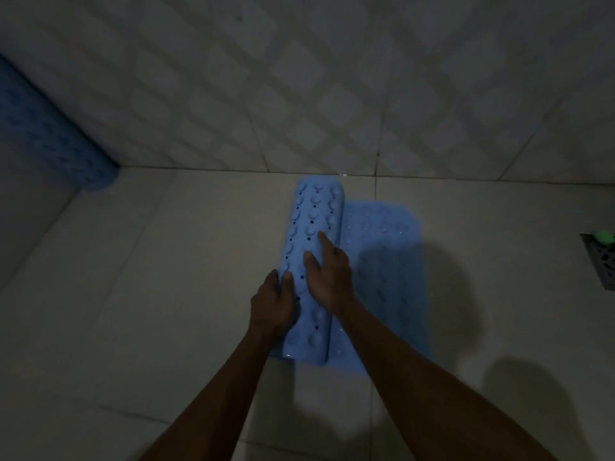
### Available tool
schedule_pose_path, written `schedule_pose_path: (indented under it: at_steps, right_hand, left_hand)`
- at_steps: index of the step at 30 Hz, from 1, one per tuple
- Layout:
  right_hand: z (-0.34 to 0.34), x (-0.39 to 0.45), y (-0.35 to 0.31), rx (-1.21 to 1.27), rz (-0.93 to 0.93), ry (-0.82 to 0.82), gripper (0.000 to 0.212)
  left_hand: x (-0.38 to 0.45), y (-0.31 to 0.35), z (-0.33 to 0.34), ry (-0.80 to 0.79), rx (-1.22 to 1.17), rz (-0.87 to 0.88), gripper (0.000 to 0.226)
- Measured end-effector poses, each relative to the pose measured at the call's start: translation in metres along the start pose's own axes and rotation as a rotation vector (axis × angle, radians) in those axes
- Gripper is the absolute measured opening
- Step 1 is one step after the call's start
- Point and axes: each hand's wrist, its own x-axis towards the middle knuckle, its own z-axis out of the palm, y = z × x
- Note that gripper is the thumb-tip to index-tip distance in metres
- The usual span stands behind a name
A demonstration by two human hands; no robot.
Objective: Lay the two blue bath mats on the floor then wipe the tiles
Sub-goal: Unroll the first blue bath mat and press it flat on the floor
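Observation:
A light blue bath mat (314,221) lies partly rolled on the tiled floor (166,294) near the far wall; the rolled part shows round suction cups and small holes. Its unrolled part (382,234) lies flat to the right of the roll. My left hand (273,304) grips the left side of the roll, thumb on top. On top of the roll rests my right hand (329,271), its fingers spread and fairly straight. A second blue mat (50,141) stands rolled or leaning in the left corner against the wall.
A patterned tiled wall (332,78) rises just behind the mat. A square floor drain grate (599,261) with a green object (603,236) on it sits at the right edge. The room is dim; shadows of my arms fall to the right.

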Motion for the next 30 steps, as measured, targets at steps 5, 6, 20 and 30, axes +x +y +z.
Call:
schedule_pose_path:
  at_steps: [5,6,20,30]
  right_hand:
    - [0.003,0.011,0.003,-0.111,-0.034,-0.007,0.075]
    - [0.005,0.012,0.003,-0.120,-0.011,-0.029,0.080]
    - [0.065,0.018,-0.037,-0.177,0.009,-0.150,0.082]
    - [0.118,0.029,-0.072,-0.230,0.107,-0.025,0.082]
  left_hand:
    - [0.011,-0.013,-0.022,0.038,0.048,-0.048,0.063]
    - [0.011,-0.015,-0.026,0.034,0.053,-0.032,0.057]
    - [0.022,-0.062,-0.080,0.011,-0.069,-0.038,0.048]
    - [0.050,-0.093,-0.102,0.071,-0.145,-0.125,0.067]
